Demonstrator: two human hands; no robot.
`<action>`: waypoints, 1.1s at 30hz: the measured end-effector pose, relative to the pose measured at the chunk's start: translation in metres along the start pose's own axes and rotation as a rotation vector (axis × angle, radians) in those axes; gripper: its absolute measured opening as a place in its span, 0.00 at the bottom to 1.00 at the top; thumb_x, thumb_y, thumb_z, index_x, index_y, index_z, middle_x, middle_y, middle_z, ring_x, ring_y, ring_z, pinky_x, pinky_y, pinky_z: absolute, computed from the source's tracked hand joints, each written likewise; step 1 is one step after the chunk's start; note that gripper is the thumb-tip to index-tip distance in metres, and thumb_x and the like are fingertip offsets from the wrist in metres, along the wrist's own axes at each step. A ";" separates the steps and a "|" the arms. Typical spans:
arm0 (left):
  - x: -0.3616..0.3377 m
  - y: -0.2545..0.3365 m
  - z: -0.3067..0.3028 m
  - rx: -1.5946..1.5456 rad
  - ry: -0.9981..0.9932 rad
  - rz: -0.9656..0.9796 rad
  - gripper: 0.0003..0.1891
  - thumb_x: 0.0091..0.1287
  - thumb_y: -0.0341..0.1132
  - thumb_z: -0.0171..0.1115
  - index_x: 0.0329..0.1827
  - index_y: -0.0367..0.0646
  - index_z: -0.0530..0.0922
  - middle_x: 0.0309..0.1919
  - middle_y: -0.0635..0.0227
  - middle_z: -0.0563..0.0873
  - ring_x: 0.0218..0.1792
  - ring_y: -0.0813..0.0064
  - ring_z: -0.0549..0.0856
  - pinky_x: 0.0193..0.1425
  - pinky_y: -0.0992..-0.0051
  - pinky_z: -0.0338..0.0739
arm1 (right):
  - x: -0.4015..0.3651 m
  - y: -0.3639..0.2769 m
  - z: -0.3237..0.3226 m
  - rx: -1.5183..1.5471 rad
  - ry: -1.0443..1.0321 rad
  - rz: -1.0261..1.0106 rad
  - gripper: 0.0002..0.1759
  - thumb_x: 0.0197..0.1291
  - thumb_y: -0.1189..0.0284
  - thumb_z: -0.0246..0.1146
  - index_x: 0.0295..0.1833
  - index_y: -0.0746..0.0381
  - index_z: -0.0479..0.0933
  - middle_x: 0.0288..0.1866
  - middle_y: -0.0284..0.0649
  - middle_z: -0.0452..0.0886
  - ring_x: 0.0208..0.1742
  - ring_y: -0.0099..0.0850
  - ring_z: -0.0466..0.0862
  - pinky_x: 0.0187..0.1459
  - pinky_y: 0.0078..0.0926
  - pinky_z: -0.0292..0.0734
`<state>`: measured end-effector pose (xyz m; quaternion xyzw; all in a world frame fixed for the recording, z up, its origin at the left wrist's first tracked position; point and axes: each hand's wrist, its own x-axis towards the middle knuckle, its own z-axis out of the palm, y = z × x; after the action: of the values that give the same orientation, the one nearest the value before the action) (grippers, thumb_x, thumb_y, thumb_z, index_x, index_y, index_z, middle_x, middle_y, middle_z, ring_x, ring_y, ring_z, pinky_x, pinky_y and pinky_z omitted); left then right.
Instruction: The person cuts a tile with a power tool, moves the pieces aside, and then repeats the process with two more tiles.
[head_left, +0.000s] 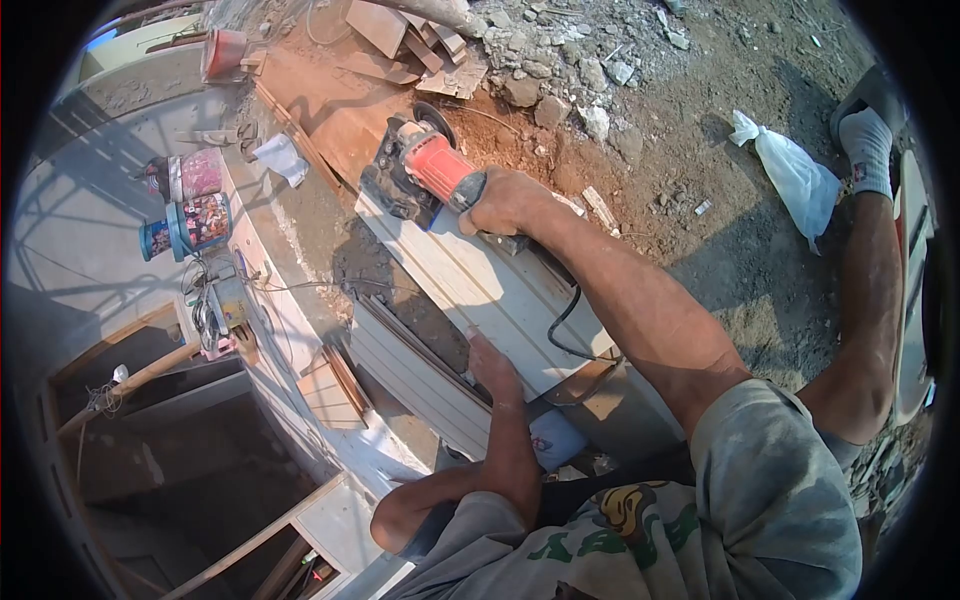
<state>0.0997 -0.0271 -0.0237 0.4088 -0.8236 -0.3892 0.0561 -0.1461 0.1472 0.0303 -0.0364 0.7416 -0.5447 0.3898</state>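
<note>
My right hand [500, 203] is wrapped around the rear of a red angle grinder [436, 166]. A dark disc [434, 122] shows at the grinder's far side. The tool is at the far end of a cream striped tile [470, 285], and its black cord [556, 335] hangs down over the tile. My left hand [491, 366] is at the tile's near left edge, with its fingers closed on that edge and partly hidden. Below it on the left lies another striped tile [420, 370].
Broken tiles [410, 38] and rubble [560, 75] are at the back. A tied white bag [790, 178] lies on the dirt at right. Paint buckets [205, 222] and coiled wires [208, 312] are at left, beside a dark opening [180, 460] with a wooden frame.
</note>
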 end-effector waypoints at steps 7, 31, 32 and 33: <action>0.000 0.005 0.000 0.007 0.001 -0.082 0.36 0.79 0.57 0.38 0.54 0.26 0.78 0.45 0.50 0.85 0.44 0.62 0.83 0.53 0.65 0.76 | 0.025 -0.005 0.003 0.028 0.017 -0.077 0.42 0.38 0.54 0.72 0.56 0.73 0.75 0.51 0.57 0.84 0.53 0.47 0.84 0.54 0.36 0.79; 0.000 0.006 0.003 0.115 0.064 -0.008 0.37 0.78 0.57 0.37 0.52 0.26 0.80 0.43 0.44 0.86 0.44 0.52 0.84 0.53 0.61 0.75 | 0.081 -0.048 -0.006 -0.107 0.047 -0.060 0.33 0.40 0.54 0.72 0.51 0.63 0.84 0.52 0.50 0.85 0.52 0.42 0.86 0.53 0.37 0.80; 0.001 0.006 0.003 0.119 0.060 -0.002 0.37 0.78 0.57 0.37 0.52 0.26 0.80 0.43 0.44 0.86 0.44 0.52 0.84 0.53 0.61 0.75 | 0.086 -0.048 -0.005 -0.101 0.053 -0.059 0.33 0.40 0.54 0.72 0.51 0.63 0.84 0.52 0.50 0.85 0.52 0.42 0.86 0.53 0.37 0.80; 0.001 0.004 0.004 0.099 0.060 -0.015 0.36 0.78 0.57 0.37 0.52 0.26 0.79 0.44 0.45 0.86 0.45 0.53 0.84 0.54 0.61 0.75 | 0.091 -0.047 -0.004 -0.109 0.056 -0.095 0.33 0.40 0.54 0.72 0.51 0.63 0.84 0.51 0.50 0.85 0.52 0.42 0.86 0.53 0.37 0.80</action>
<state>0.0951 -0.0246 -0.0241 0.4287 -0.8366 -0.3360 0.0578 -0.2294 0.0871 0.0211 -0.0773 0.7782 -0.5222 0.3402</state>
